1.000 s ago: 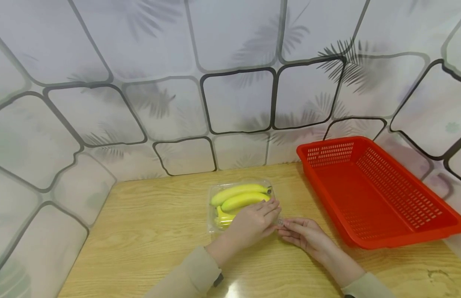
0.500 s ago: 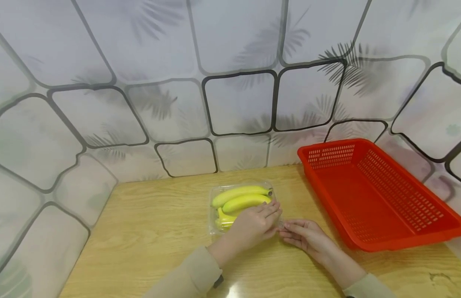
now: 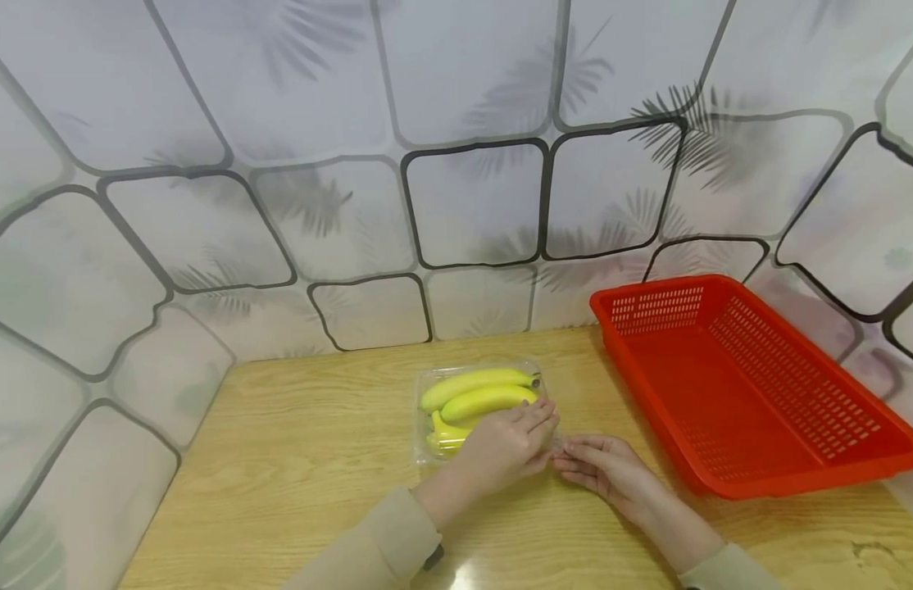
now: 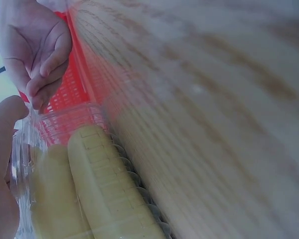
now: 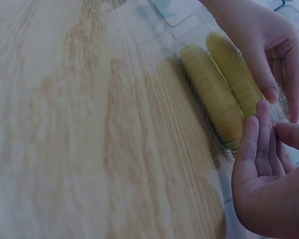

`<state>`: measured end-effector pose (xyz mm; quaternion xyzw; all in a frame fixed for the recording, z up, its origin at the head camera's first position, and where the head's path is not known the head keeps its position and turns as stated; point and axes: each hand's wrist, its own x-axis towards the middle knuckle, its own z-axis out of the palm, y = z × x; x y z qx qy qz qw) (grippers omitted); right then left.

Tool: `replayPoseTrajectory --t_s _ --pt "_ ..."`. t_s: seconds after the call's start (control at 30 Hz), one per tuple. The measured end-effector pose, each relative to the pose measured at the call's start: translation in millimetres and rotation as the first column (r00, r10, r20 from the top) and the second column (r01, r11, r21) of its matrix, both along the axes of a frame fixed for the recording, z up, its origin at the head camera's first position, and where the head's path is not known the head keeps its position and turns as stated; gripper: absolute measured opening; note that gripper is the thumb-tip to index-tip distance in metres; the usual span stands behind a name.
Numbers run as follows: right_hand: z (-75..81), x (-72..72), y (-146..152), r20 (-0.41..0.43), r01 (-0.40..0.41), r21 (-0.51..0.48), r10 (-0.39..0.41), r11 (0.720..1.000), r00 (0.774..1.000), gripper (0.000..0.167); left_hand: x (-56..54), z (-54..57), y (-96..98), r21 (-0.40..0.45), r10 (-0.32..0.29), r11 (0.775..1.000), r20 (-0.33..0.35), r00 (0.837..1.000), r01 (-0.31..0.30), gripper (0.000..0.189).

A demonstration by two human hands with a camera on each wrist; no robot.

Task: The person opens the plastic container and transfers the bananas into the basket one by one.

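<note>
A clear plastic clamshell box (image 3: 421,438) lies on the table with its lid over several yellow bananas (image 3: 477,388). My left hand (image 3: 501,442) rests across the box's right end, fingers fairly straight on the lid, hiding part of the fruit. At the near right corner, my right hand (image 3: 607,471) pinches the box's rim between thumb and fingers. In the right wrist view, both the right hand (image 5: 269,174) and the left hand (image 5: 271,47) meet at this corner. The left wrist view shows bananas (image 4: 107,184) through the ridged plastic.
A red perforated plastic basket (image 3: 651,414) stands to the right of the hands, with nothing in it. The wood-grain table (image 3: 294,459) meets a patterned wall (image 3: 471,205) at the back. More of this covering rises at the left and right.
</note>
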<state>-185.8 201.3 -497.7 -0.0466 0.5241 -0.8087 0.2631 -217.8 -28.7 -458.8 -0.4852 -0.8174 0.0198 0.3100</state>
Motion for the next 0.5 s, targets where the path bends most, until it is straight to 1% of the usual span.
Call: replayPoseTrajectory --t_s 0.13,0.3,0.5 --pt "0.3 -0.6 0.9 -0.012 0.0 0.009 0.001 1.0 1.0 0.027 -1.0 -0.8 0.7 0.01 -0.003 1.0 0.002 1.0 0.003 0.047" --pt "0.6 -0.3 0.7 -0.004 0.013 0.025 -0.013 1.0 1.0 0.027 -1.9 -3.2 1.1 0.022 -0.008 1.0 0.012 1.0 0.007 0.046" --pt "-1.1 -0.1 0.0 -0.007 0.018 0.007 -0.018 1.0 1.0 0.028 -1.3 -4.9 1.0 0.065 -0.013 0.998 0.034 0.999 0.011 0.045"
